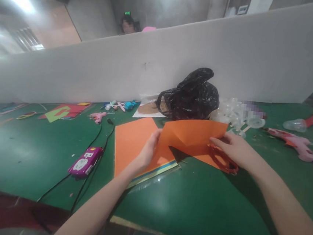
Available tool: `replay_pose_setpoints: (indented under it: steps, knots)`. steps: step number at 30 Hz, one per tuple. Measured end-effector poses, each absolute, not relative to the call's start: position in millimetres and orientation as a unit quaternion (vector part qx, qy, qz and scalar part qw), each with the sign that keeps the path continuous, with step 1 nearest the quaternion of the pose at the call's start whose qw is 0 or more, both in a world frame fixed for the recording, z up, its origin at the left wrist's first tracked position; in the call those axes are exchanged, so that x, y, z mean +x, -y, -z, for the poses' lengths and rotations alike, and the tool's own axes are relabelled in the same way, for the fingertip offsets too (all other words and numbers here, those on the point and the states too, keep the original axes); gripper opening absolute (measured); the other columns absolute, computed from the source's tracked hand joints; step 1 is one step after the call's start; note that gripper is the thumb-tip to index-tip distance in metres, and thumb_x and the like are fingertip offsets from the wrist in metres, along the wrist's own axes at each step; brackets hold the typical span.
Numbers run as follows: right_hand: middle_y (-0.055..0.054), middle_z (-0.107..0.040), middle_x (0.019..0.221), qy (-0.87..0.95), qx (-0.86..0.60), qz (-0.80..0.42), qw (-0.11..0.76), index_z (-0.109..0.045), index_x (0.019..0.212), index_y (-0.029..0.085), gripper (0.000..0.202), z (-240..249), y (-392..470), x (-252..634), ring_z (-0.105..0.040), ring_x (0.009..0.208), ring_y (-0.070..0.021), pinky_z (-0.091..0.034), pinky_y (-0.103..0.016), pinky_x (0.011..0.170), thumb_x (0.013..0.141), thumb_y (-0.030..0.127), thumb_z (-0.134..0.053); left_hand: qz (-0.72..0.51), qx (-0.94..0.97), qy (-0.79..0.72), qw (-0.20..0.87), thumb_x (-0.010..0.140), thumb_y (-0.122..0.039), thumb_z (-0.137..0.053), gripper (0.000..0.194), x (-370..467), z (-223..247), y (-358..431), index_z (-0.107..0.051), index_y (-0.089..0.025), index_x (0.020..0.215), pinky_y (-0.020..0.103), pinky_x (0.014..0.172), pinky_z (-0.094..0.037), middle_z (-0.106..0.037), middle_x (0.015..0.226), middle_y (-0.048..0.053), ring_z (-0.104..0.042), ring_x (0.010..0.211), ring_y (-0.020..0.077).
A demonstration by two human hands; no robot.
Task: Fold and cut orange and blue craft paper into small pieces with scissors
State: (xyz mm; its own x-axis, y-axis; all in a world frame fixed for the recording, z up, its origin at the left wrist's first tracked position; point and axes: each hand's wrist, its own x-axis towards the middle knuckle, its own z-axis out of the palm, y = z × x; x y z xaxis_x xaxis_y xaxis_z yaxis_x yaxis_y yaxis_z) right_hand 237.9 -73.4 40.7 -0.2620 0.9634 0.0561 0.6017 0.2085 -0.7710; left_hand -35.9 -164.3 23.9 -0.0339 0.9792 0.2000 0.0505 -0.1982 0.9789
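Held the left forearm [95, 207] and the right forearm [284, 200] outstretched, both bare and slanted inward from the lower part of the view. Turned the left hand [148, 148] nearly edge-on, fingers pointing up and away — too narrow in outline to show how far closed. Held the right hand [232, 147] well apart from it, angled inward, with the thumb pointing left and the fingers opposite — bent in a pinch.

The head-worn camera, close above the near edge of the green tabletop [187, 201], faces forward and down toward the far white partition [94, 71].
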Motion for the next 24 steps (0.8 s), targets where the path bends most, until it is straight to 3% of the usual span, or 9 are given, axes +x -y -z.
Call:
replay_pose_setpoints:
  steps: [2,7,9,14,16,20,22,24]
  knots:
    - [-0.010,-0.077,0.092,0.722,-0.531,-0.332,0.293,-0.068,0.088,0.018,0.024,-40.0,72.2,238.6,-0.071,0.082,-0.0273,-0.052,-0.036,0.071,0.086,0.040,-0.058,-0.529,0.584,-0.487,0.376,0.095,-0.067,-0.037,0.060,-35.5,-24.0,166.7,-0.054,-0.020,0.128,0.044,0.113,-0.038,-0.060,0.139,0.012,-0.052,0.133,0.0292]
    - [-0.007,-0.074,0.076,0.729,-0.547,-0.321,0.257,-0.067,0.081,0.019,0.026,-40.6,74.6,234.5,-0.070,0.070,-0.0264,-0.051,-0.036,0.065,0.087,0.043,-0.057,-0.470,0.615,-0.544,0.323,0.085,-0.049,-0.067,0.058,-39.0,-24.3,167.6,-0.053,-0.021,0.134,0.045,0.111,-0.041,-0.058,0.142,0.013,-0.051,0.134,0.0304]
    - [-0.006,-0.076,0.081,0.745,-0.527,-0.313,0.263,-0.069,0.088,0.021,0.026,-40.2,77.2,232.1,-0.071,0.076,-0.0269,-0.053,-0.036,0.068,0.088,0.043,-0.056,-0.428,0.618,-0.568,0.335,0.083,-0.046,-0.071,0.056,-40.5,-30.0,170.5,-0.058,-0.023,0.132,0.046,0.109,-0.044,-0.062,0.138,0.011,-0.055,0.130,0.0310]
    - [-0.004,-0.077,0.104,0.765,-0.469,-0.372,0.237,-0.071,0.106,0.027,0.029,-29.4,93.4,236.9,-0.073,0.092,-0.0289,-0.057,-0.038,0.080,0.088,0.045,-0.057,-0.292,0.654,-0.583,0.383,0.088,-0.048,-0.064,0.035,-50.7,-49.1,197.6,-0.074,-0.025,0.112,0.042,0.096,-0.053,-0.076,0.112,0.004,-0.070,0.105,0.0276]
    - [-0.005,-0.075,0.115,0.764,-0.430,-0.422,0.228,-0.072,0.106,0.028,0.029,-21.4,105.9,245.5,-0.070,0.107,-0.0307,-0.055,-0.041,0.093,0.088,0.045,-0.058,-0.272,0.695,-0.573,0.339,0.089,-0.044,-0.065,0.027,-56.5,-49.5,215.4,-0.077,-0.026,0.105,0.042,0.101,-0.051,-0.077,0.110,0.003,-0.068,0.108,0.0268]
    - [-0.008,-0.077,0.109,0.797,-0.388,-0.384,0.258,-0.077,0.083,0.029,0.020,-7.5,137.5,266.2,-0.066,0.115,-0.0357,-0.047,-0.053,0.106,0.074,0.043,-0.065,-0.233,0.769,-0.519,0.293,0.097,-0.030,-0.058,0.023,-56.7,-41.1,252.7,-0.077,-0.032,0.110,0.041,0.114,-0.040,-0.074,0.120,0.001,-0.058,0.127,0.0226]
    - [-0.007,-0.075,0.116,0.817,-0.387,-0.361,0.230,-0.079,0.081,0.031,0.022,-1.8,153.3,275.5,-0.062,0.121,-0.0354,-0.045,-0.056,0.109,0.079,0.047,-0.063,-0.215,0.775,-0.526,0.275,0.097,-0.030,-0.057,0.024,-48.4,-40.3,267.4,-0.076,-0.034,0.112,0.044,0.119,-0.033,-0.074,0.120,0.000,-0.059,0.126,0.0218]
    - [-0.006,-0.073,0.123,0.820,-0.416,-0.329,0.215,-0.081,0.087,0.033,0.030,7.1,167.0,285.8,-0.060,0.126,-0.0354,-0.043,-0.058,0.110,0.083,0.056,-0.060,-0.211,0.765,-0.544,0.272,0.098,-0.033,-0.056,0.023,-37.0,-43.3,277.8,-0.076,-0.034,0.107,0.045,0.118,-0.035,-0.076,0.112,0.000,-0.064,0.117,0.0214]
